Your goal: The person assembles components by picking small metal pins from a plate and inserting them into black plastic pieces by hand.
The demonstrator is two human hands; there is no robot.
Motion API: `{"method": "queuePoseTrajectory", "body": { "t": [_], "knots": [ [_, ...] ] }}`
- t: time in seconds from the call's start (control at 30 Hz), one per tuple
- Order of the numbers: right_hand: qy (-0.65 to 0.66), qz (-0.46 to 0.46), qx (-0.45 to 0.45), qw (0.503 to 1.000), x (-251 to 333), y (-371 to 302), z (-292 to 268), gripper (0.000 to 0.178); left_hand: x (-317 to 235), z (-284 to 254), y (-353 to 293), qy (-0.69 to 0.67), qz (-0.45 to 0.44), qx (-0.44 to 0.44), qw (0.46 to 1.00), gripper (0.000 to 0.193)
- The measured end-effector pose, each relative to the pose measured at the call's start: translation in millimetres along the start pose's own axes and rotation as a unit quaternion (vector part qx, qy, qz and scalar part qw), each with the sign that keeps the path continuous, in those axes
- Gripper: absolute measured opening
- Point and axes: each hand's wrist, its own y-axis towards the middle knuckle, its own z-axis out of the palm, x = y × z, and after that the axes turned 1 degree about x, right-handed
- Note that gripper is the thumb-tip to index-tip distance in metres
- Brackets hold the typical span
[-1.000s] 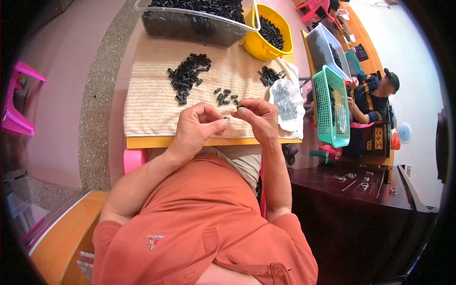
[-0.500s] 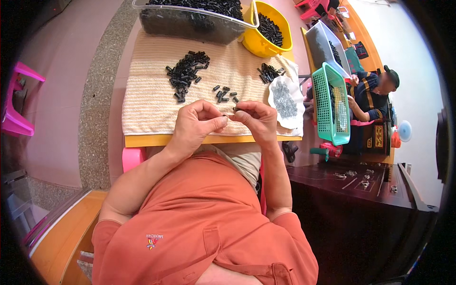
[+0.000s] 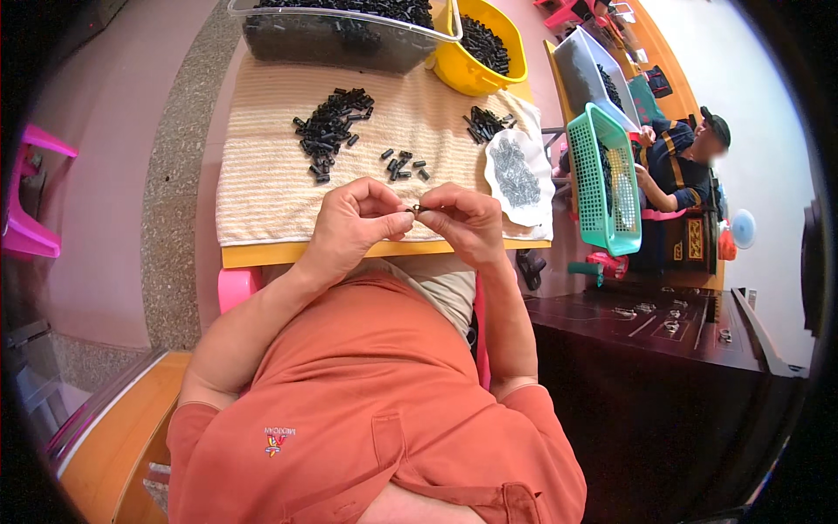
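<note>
Above the table's near edge, my left hand (image 3: 353, 225) and my right hand (image 3: 467, 224) meet fingertip to fingertip, both in a closed pinch. A small dark piece (image 3: 416, 210) shows between them, at the right fingertips. What the left fingers pinch is too small to make out. Just beyond lie a few short black tube-like pieces (image 3: 403, 165), with a larger heap of them (image 3: 328, 129) to the left and a smaller pile (image 3: 485, 124) to the right. Beside my right hand, a white wavy-edged dish (image 3: 494, 179) holds many tiny clear or silvery bits.
A striped towel (image 3: 262, 175) covers the table. At its far side stand a clear bin (image 3: 332, 51) and a yellow tub (image 3: 454, 74), both full of black pieces. To the right are a green basket (image 3: 594, 218), a grey bin (image 3: 580, 74) and a seated person (image 3: 681, 166). A pink stool (image 3: 35, 223) stands left.
My hands have come together, bringing the right hand's dark piece to the left fingertips. The whole view has shifted slightly, with the table appearing a little higher and further left.
</note>
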Motion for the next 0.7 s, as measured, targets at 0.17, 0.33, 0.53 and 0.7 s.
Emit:
{"method": "queuePoseTrajectory", "body": {
  "t": [0.17,0.33,0.53,0.7],
  "knots": [
    [-0.041,0.001,0.025,0.999,9,0,0,0.015,1,-2,0,0.015,-0.014,0.003,1.000,0.020],
    [-0.035,0.022,0.063,0.997,14,1,-4,0.012,-1,-1,-1,0.014,-0.023,0.004,1.000,0.024],
    [-0.076,0.058,0.164,0.982,32,11,-15,0.011,-9,-1,-4,0.034,-0.085,0.042,0.995,0.031],
    [-0.080,0.053,0.225,0.970,30,13,-21,0.012,-13,0,-4,0.021,-0.127,0.090,0.988,0.034]
  ]
}}
